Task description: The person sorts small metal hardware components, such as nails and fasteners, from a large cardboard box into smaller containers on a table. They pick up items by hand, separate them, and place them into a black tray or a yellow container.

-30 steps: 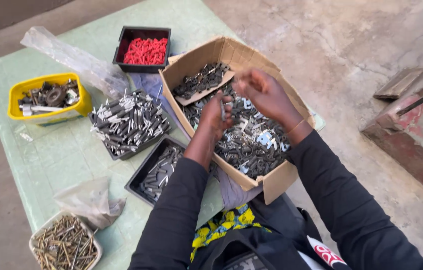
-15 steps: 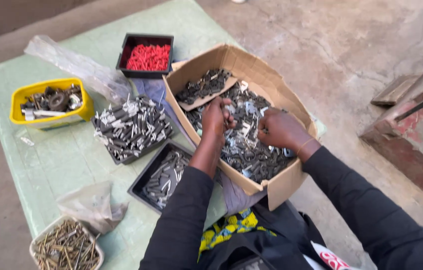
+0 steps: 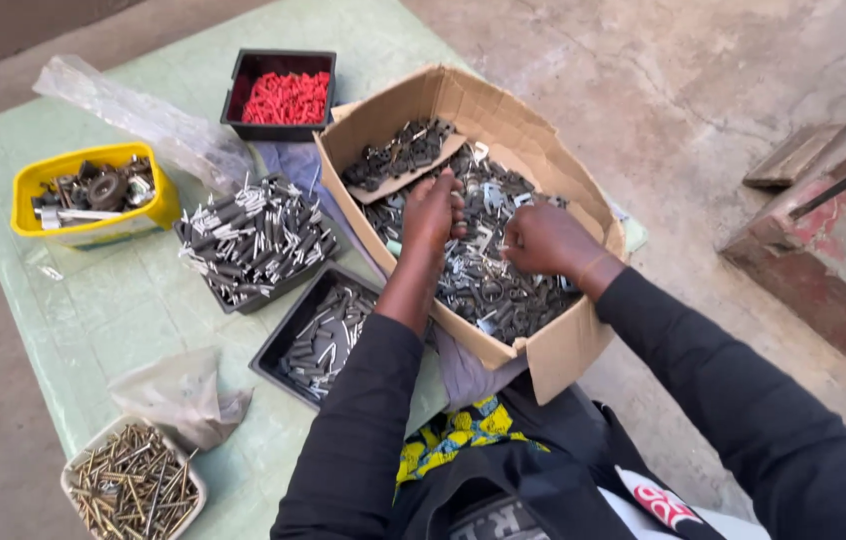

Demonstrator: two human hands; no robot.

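Note:
A brown cardboard box (image 3: 563, 345) sits at the right edge of a pale green table (image 3: 133, 300), filled with small grey and black metal parts (image 3: 488, 290). A loose cardboard flap with dark parts on it (image 3: 398, 155) lies at the box's far end. Both of my hands are inside the box. My left hand (image 3: 435, 212) rests on the pile with its fingers curled into the parts. My right hand (image 3: 548, 240) is beside it, fingers bent down into the pile. What the fingers pinch is hidden.
On the table stand a black tray of red plastic plugs (image 3: 285, 96), a yellow tub of dark metal pieces (image 3: 93, 190), two black trays of silver parts (image 3: 255, 240) (image 3: 321, 335), a tub of brass screws (image 3: 133, 488) and crumpled plastic bags (image 3: 178, 395). Concrete floor lies to the right.
My right hand came down from above the box into the pile. My left hand stayed in the box, shifting slightly toward the far end.

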